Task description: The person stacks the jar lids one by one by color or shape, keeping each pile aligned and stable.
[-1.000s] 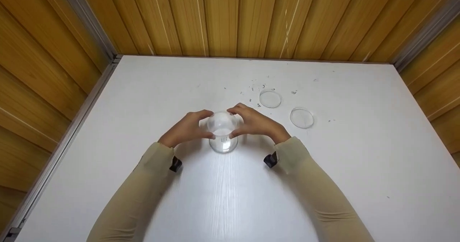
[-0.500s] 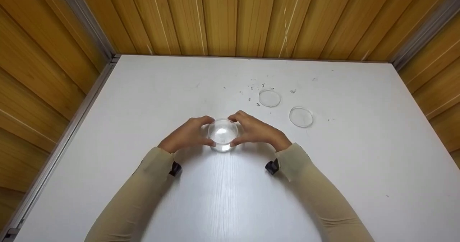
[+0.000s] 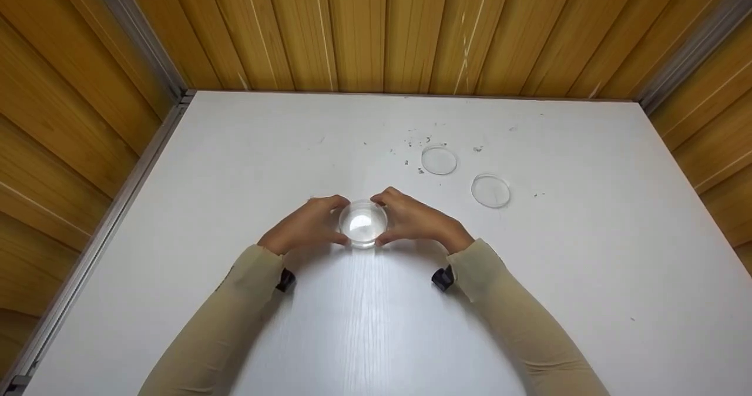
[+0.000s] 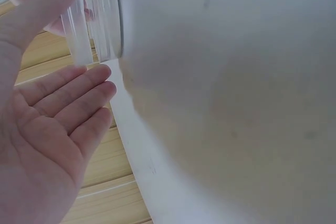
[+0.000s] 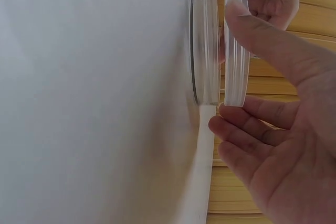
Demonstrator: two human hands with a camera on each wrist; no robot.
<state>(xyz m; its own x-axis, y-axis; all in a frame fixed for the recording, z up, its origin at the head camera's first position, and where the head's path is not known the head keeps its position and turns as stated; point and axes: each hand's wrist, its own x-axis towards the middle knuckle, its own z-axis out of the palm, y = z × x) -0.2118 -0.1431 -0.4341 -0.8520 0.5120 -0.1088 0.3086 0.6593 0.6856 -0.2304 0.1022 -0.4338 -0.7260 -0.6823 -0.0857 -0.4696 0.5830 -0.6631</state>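
Note:
Over the middle of the white table, both hands hold a clear round petri dish (image 3: 362,215) from opposite sides. My left hand (image 3: 305,225) pinches its rim with thumb and forefinger on the left, and my right hand (image 3: 422,221) does the same on the right. Directly beneath is a second clear dish (image 5: 205,45), resting on the table. A narrow gap between the held dish (image 5: 237,56) and the lower one shows in the right wrist view. Seen from the left wrist, the other fingers (image 4: 79,98) of that hand extend loosely below the held dish (image 4: 77,35).
Two shallow clear round dishes, one (image 3: 439,161) farther back and one (image 3: 491,191) nearer, lie to the right. Small dark crumbs (image 3: 420,171) are scattered around them. Wood-patterned panels (image 3: 358,32) rise behind the white table (image 3: 364,325) and at its sides.
Both hands have lowered the held dish toward the dish below, moving slightly nearer to me. It now overlaps most of the lower dish in the head view. The two shallow dishes stay put.

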